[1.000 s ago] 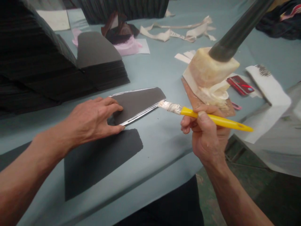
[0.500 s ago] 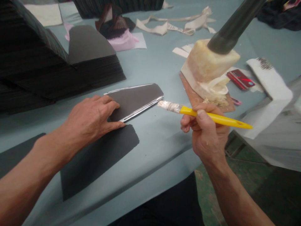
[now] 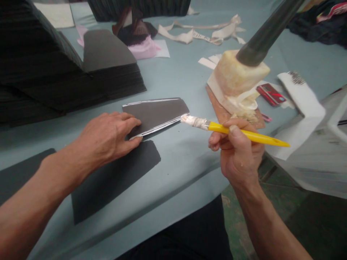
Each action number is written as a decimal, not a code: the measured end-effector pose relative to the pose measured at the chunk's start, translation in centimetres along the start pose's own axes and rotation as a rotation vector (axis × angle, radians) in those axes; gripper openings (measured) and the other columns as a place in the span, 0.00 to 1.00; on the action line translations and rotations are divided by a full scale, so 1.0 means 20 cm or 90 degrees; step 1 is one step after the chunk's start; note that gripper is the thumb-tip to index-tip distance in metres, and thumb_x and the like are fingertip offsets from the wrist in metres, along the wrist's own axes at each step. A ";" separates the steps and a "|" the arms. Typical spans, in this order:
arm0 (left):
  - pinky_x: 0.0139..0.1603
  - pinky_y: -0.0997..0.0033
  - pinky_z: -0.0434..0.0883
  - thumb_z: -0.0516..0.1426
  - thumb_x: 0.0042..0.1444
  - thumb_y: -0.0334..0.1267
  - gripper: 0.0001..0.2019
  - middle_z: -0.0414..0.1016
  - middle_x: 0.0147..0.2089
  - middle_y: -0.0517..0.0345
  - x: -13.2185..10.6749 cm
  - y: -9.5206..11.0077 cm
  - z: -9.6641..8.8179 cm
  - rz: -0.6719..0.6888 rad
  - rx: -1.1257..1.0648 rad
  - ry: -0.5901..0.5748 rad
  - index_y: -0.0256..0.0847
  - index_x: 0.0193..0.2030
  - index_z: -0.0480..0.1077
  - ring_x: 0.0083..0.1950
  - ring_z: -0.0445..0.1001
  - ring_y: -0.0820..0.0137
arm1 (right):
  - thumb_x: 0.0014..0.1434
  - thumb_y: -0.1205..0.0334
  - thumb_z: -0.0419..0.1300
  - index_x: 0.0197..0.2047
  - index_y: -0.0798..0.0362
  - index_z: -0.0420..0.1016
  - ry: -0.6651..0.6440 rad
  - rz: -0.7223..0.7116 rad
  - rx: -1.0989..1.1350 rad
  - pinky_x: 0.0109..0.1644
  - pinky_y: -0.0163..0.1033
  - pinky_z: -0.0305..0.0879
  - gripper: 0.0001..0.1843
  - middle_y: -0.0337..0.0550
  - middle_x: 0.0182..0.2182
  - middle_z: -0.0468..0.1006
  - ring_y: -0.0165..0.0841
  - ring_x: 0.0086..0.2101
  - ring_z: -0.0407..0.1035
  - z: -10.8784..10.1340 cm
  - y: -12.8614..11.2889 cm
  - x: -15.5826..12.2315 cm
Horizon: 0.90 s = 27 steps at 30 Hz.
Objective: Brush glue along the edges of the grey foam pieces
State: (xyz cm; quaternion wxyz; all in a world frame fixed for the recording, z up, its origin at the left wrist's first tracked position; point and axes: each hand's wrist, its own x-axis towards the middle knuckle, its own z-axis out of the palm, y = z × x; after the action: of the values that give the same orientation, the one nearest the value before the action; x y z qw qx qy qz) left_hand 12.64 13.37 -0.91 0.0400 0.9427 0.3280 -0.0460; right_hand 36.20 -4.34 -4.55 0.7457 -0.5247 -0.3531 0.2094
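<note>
My right hand is closed around the yellow handle of a paintbrush. White stuff coats its bristles, and the tip is at the right end of the near edge of a dark grey, tapered panel. White streaks run along both long edges of this panel. With thumb and fingers spread, my left hand rests on the panel's left part and hides that end. Closer to me lies another dark panel, partly under my left forearm.
Tall stacks of dark panels stand at the left. To the right, a yellowish block with a dark handle rests on a brown board, beside a red-and-black box. Pale fabric strips lie farther back.
The brush tip has shifted slightly left along the panel's near edge. My left hand stays spread on the panel, and the view has moved a little.
</note>
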 end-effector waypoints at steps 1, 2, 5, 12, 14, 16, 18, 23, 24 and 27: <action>0.58 0.46 0.76 0.52 0.63 0.52 0.24 0.82 0.59 0.47 0.00 0.01 -0.01 -0.006 0.031 -0.014 0.45 0.57 0.78 0.58 0.81 0.44 | 0.67 0.56 0.66 0.40 0.48 0.80 -0.001 -0.004 0.009 0.28 0.34 0.71 0.05 0.33 0.24 0.81 0.28 0.23 0.72 0.00 -0.01 0.00; 0.57 0.45 0.76 0.51 0.62 0.50 0.23 0.82 0.60 0.46 0.00 0.03 -0.02 -0.013 0.057 -0.028 0.45 0.57 0.78 0.59 0.81 0.43 | 0.67 0.56 0.66 0.41 0.48 0.81 -0.001 -0.006 0.021 0.27 0.34 0.70 0.06 0.33 0.24 0.80 0.28 0.23 0.72 0.00 -0.01 0.00; 0.57 0.41 0.75 0.51 0.62 0.46 0.22 0.82 0.59 0.43 0.00 0.06 -0.03 -0.035 0.080 -0.037 0.44 0.57 0.78 0.60 0.80 0.39 | 0.65 0.51 0.66 0.42 0.48 0.83 0.004 0.006 0.057 0.25 0.34 0.69 0.10 0.34 0.23 0.79 0.29 0.22 0.72 0.00 -0.02 0.00; 0.55 0.44 0.74 0.57 0.60 0.40 0.18 0.83 0.53 0.40 0.00 0.03 0.03 -0.081 0.057 0.034 0.43 0.57 0.74 0.56 0.81 0.40 | 0.64 0.56 0.67 0.40 0.46 0.81 0.011 -0.019 0.136 0.25 0.32 0.69 0.05 0.31 0.24 0.80 0.26 0.21 0.70 -0.03 -0.07 0.01; 0.54 0.48 0.74 0.59 0.59 0.39 0.17 0.83 0.52 0.43 0.00 0.00 0.05 -0.079 0.025 0.062 0.44 0.55 0.73 0.54 0.81 0.43 | 0.66 0.57 0.65 0.41 0.46 0.81 0.008 -0.029 0.134 0.25 0.31 0.69 0.04 0.31 0.25 0.80 0.26 0.22 0.71 -0.03 -0.08 0.00; 0.51 0.51 0.73 0.59 0.58 0.37 0.14 0.82 0.49 0.46 0.00 -0.03 0.07 -0.083 0.004 0.085 0.45 0.51 0.73 0.51 0.80 0.46 | 0.68 0.59 0.64 0.42 0.46 0.81 0.010 -0.042 0.125 0.25 0.30 0.69 0.04 0.32 0.26 0.80 0.27 0.23 0.72 -0.03 -0.08 -0.02; 0.49 0.52 0.73 0.60 0.57 0.36 0.10 0.81 0.45 0.48 0.00 -0.05 0.09 -0.097 -0.036 0.129 0.44 0.46 0.73 0.48 0.79 0.48 | 0.68 0.60 0.63 0.43 0.46 0.81 0.010 -0.051 0.113 0.26 0.31 0.70 0.05 0.33 0.27 0.80 0.27 0.25 0.72 -0.02 -0.09 -0.03; 0.55 0.52 0.73 0.57 0.61 0.35 0.06 0.80 0.46 0.49 -0.01 -0.07 0.09 -0.120 -0.149 0.311 0.41 0.43 0.73 0.50 0.75 0.55 | 0.63 0.66 0.66 0.39 0.48 0.77 0.034 -0.123 0.062 0.28 0.31 0.70 0.04 0.30 0.24 0.75 0.26 0.24 0.70 0.01 -0.15 -0.05; 0.57 0.50 0.73 0.58 0.61 0.35 0.06 0.80 0.47 0.49 -0.01 -0.08 0.08 -0.119 -0.159 0.339 0.40 0.43 0.73 0.50 0.75 0.56 | 0.62 0.66 0.66 0.39 0.48 0.77 0.043 -0.138 0.055 0.27 0.31 0.69 0.03 0.29 0.24 0.72 0.26 0.23 0.69 0.01 -0.17 -0.05; 0.60 0.49 0.74 0.60 0.57 0.35 0.08 0.81 0.49 0.49 -0.03 -0.10 0.04 -0.110 -0.209 0.433 0.40 0.43 0.73 0.52 0.76 0.57 | 0.65 0.63 0.62 0.40 0.48 0.76 0.055 -0.164 0.032 0.25 0.31 0.65 0.01 0.29 0.22 0.68 0.26 0.22 0.66 0.02 -0.22 -0.07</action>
State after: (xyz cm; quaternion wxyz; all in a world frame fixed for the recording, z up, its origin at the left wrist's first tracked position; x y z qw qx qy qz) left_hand 10.94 14.53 -1.68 0.0755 0.8542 0.4036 0.3190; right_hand 34.66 -6.61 -0.76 0.7941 -0.4644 -0.3797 0.0979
